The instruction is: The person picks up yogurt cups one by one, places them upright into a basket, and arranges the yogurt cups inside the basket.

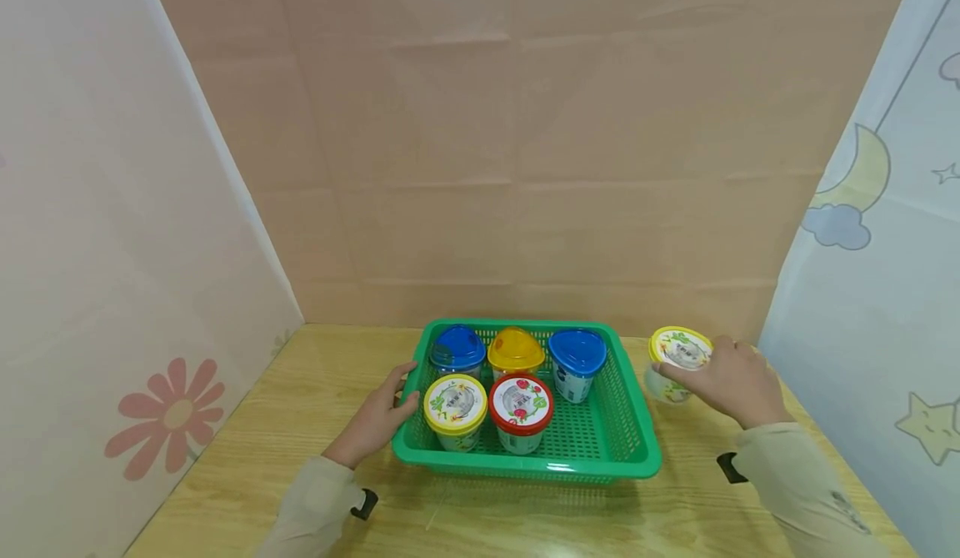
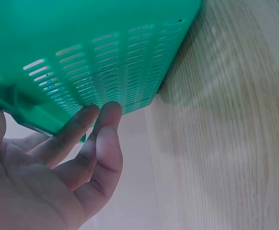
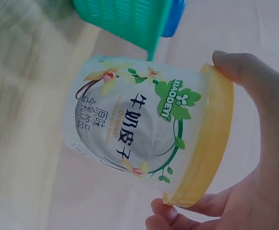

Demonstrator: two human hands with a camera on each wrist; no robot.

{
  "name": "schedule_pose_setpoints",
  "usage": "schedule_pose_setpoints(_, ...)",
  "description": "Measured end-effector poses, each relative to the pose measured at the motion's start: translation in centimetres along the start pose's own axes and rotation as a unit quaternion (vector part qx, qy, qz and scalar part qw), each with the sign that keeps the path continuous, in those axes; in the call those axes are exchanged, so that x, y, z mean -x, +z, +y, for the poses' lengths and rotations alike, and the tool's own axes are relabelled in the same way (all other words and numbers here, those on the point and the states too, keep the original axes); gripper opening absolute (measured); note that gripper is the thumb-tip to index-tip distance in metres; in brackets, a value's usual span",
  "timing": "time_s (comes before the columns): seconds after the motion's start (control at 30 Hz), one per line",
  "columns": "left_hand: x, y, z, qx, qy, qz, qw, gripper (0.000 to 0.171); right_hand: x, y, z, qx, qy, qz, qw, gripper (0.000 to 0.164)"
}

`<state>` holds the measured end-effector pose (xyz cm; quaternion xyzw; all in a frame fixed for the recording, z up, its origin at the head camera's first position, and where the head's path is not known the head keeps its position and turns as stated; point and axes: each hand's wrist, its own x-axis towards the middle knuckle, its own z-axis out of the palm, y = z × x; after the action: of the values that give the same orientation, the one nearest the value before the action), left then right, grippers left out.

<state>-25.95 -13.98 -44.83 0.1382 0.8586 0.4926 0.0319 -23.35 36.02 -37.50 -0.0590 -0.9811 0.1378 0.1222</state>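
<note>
A green plastic basket (image 1: 517, 465) sits on the table with several lidded cups in it. My left hand (image 1: 378, 416) holds its left rim, thumb over the edge; in the left wrist view bent fingers (image 2: 108, 153) reach the slotted outer wall. To the right of the basket, my right hand (image 1: 738, 381) pinches a milk drink cup (image 1: 667, 387) by its yellow lid (image 3: 211, 143). Thumb and fingertips are on opposite sides of that lid. The cup is upright in the head view, with a vanilla flower print. Whether its base touches the table, I cannot tell.
In the basket's back row are a blue-lidded cup (image 1: 457, 347), an orange-lidded cup (image 1: 516, 349) and another blue-lidded cup (image 1: 577, 354). A yellow-lidded cup (image 1: 455, 408) and a red-lidded cup (image 1: 521, 408) stand in front. Sheets hang around the wooden table (image 1: 247, 458).
</note>
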Motion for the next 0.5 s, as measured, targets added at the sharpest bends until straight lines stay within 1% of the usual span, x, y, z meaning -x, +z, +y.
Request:
schedule_pose_setpoints(0.23, 0.0, -0.1, -0.1, 0.007, 0.002, -0.003, 1.0000, 0.056, 0.6, -1.4, -1.4, -0.007, 0.003, -0.010, 1.000, 0.109)
schedule_pose_setpoints(0.37, 0.0, -0.2, -0.1, 0.010, 0.005, -0.008, 0.9999, 0.056, 0.9, -2.0, -2.1, -0.016, 0.001, -0.002, 1.000, 0.109)
schedule_pose_setpoints(0.5, 0.1, -0.1, 0.0, 0.007, 0.003, -0.006, 1.0000, 0.056, 1.1, -2.6, -2.9, -0.019, -0.003, 0.011, 1.000, 0.110)
